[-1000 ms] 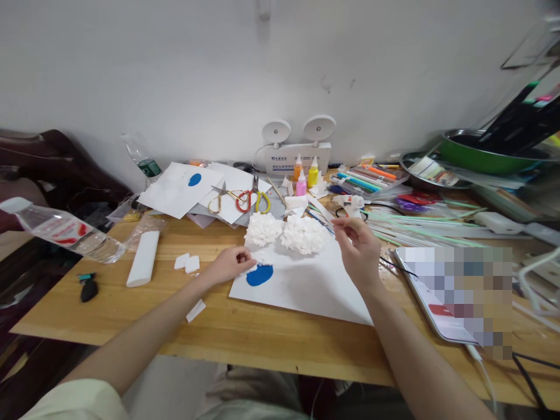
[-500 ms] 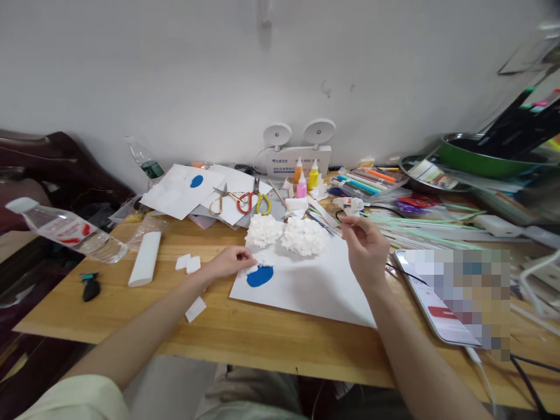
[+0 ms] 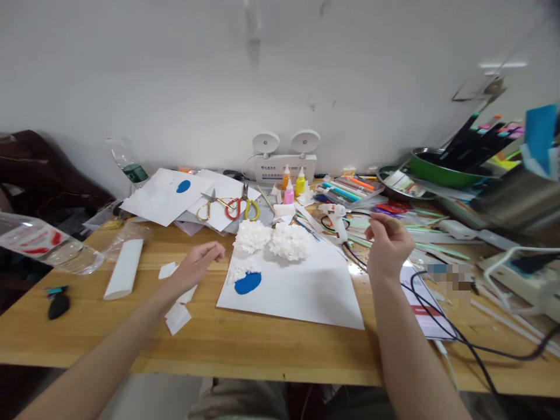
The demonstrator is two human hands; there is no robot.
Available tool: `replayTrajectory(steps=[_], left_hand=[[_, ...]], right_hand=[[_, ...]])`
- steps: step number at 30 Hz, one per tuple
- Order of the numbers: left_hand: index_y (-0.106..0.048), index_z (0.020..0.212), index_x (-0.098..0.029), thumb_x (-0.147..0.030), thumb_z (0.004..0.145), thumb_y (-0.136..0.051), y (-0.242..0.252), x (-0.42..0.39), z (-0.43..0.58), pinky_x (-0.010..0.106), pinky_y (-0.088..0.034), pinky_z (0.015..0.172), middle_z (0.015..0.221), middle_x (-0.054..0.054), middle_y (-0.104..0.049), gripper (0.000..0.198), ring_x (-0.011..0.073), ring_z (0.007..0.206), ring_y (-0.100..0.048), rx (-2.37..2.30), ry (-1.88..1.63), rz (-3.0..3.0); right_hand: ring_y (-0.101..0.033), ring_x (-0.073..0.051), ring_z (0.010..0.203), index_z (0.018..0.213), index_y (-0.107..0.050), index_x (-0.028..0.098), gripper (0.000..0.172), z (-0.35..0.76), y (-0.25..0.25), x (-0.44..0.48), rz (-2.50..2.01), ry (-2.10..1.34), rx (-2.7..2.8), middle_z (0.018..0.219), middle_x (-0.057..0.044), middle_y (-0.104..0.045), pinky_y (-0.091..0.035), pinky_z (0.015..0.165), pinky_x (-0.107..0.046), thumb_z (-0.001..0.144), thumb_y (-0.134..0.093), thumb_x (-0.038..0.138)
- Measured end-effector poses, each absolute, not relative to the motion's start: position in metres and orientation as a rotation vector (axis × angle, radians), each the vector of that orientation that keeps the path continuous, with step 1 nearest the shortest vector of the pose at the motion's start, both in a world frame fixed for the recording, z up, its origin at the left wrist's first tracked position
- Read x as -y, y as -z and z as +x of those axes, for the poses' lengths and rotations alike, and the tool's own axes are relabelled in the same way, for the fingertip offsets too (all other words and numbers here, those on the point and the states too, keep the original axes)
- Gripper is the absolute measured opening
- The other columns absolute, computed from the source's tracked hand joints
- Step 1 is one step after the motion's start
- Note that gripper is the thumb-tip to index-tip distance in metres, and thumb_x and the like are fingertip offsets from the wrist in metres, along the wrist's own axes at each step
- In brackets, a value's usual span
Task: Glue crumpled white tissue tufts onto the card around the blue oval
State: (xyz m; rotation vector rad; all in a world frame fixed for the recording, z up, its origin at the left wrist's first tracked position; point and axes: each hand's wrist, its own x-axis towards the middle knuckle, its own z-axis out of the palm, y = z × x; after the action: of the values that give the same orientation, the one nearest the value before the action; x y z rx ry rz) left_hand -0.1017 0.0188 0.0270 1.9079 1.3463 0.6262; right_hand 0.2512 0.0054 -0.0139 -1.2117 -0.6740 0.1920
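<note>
Hovering beside white paper (image 3: 306, 291), left fingers (image 3: 214, 251) curl nearly closed

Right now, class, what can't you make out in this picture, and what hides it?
In the head view:
- Left hand and right hand: fingertips too small to show anything held.
- Blue patch: upper edge hidden by white bits.
- Bottle at the left edge: cap end cut off by that edge.
- Phone: partly behind the right forearm; pixelation covers some of it.
- Lamp: small writing too fine to read.
</note>
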Motion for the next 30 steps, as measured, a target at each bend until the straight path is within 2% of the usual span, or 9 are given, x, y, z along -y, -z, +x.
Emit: replayTrajectory(steps=[3, 7, 12, 17, 20, 23, 27, 30], left_hand=[[-0.053, 0.065, -0.018, -0.037, 0.084, -0.036, -0.036, -0.011, -0.092, 0.023, -0.036, 0.064, 0.068, -0.001, -0.053, 0.032, 0.0131, 0.067, -0.049, -1.337, -0.64, 2.005], [-0.062, 0.074, -0.017, -0.035, 0.08, -0.047, -0.041, -0.004, -0.068, 0.024, -0.037, 0.062, 0.08, 0.003, -0.061, 0.024, 0.0154, 0.075, -0.052, -1.22, -0.767, 2.061], [-0.067, 0.072, -0.017, -0.026, 0.074, -0.059, -0.037, 0.009, -0.026, 0.024, -0.036, 0.056, 0.072, 0.003, -0.062, 0.012, 0.0129, 0.066, -0.052, -1.033, -0.876, 2.025], [-0.065, 0.065, -0.017, -0.026, 0.068, -0.067, -0.026, 0.043, 0.022, 0.023, -0.043, 0.061, 0.066, 0.002, -0.062, 0.01, 0.012, 0.064, -0.055, -0.731, -0.77, 1.974], [-0.064, 0.064, -0.018, -0.033, 0.071, -0.064, -0.015, 0.062, 0.044, 0.023, -0.045, 0.063, 0.064, 0.002, -0.063, 0.016, 0.0117, 0.065, -0.055, -0.528, -0.666, 2.056], [-0.064, 0.071, -0.018, -0.037, 0.079, -0.054, 0.001, 0.073, 0.057, 0.022, -0.043, 0.064, 0.069, 0.002, -0.063, 0.023, 0.0108, 0.067, -0.056, -0.355, -0.529, 2.288], [-0.057, 0.054, -0.017, -0.042, 0.082, -0.047, 0.021, 0.071, 0.063, 0.03, -0.035, 0.051, 0.055, 0.001, -0.059, 0.039, 0.013, 0.055, -0.051, -0.242, -0.529, 2.684], [-0.056, 0.055, -0.018, -0.042, 0.082, -0.046, 0.026, 0.061, 0.058, 0.03, -0.034, 0.052, 0.056, 0.002, -0.058, 0.038, 0.0135, 0.056, -0.05, -0.308, -0.562, 2.759]], right_hand=[[-0.044, -0.01, 0.045, 0.074, -0.063, 0.016, 0.014, 0.263, 0.017, -0.006, -1.245, -0.167, 0.646, 0.051, 0.004, -0.049, -0.036, 0.044, -0.023, 0.066, -0.055, 0.023], [-0.05, -0.012, 0.049, 0.083, -0.063, 0.014, 0.026, 0.266, 0.023, -0.005, -1.525, -0.178, 0.872, 0.063, -0.001, -0.059, -0.04, 0.049, -0.025, 0.07, -0.049, 0.032], [-0.053, -0.015, 0.051, 0.069, -0.065, 0.016, 0.022, 0.255, 0.031, -0.006, -1.745, -0.281, 1.285, 0.064, -0.004, -0.064, -0.041, 0.055, -0.028, 0.066, -0.054, 0.035], [-0.056, -0.016, 0.057, 0.075, -0.066, 0.016, 0.024, 0.249, 0.037, -0.008, -1.848, -0.342, 1.485, 0.069, -0.004, -0.065, -0.042, 0.059, -0.028, 0.068, -0.052, 0.033], [-0.058, -0.018, 0.062, 0.081, -0.067, 0.016, 0.025, 0.249, 0.04, -0.008, -1.98, -0.355, 1.537, 0.069, -0.004, -0.066, -0.041, 0.059, -0.027, 0.069, -0.051, 0.031], [-0.061, -0.022, 0.069, 0.087, -0.068, 0.018, 0.026, 0.247, 0.042, -0.007, -2.152, -0.341, 1.539, 0.072, -0.007, -0.067, -0.039, 0.06, -0.028, 0.07, -0.052, 0.03], [-0.062, -0.026, 0.079, 0.089, -0.069, 0.019, 0.028, 0.242, 0.042, -0.008, -2.303, -0.315, 1.539, 0.081, -0.011, -0.069, -0.039, 0.063, -0.03, 0.073, -0.05, 0.032], [-0.062, -0.026, 0.078, 0.086, -0.069, 0.019, 0.028, 0.241, 0.041, -0.008, -2.36, -0.299, 1.542, 0.081, -0.012, -0.069, -0.038, 0.061, -0.031, 0.075, -0.047, 0.03]])
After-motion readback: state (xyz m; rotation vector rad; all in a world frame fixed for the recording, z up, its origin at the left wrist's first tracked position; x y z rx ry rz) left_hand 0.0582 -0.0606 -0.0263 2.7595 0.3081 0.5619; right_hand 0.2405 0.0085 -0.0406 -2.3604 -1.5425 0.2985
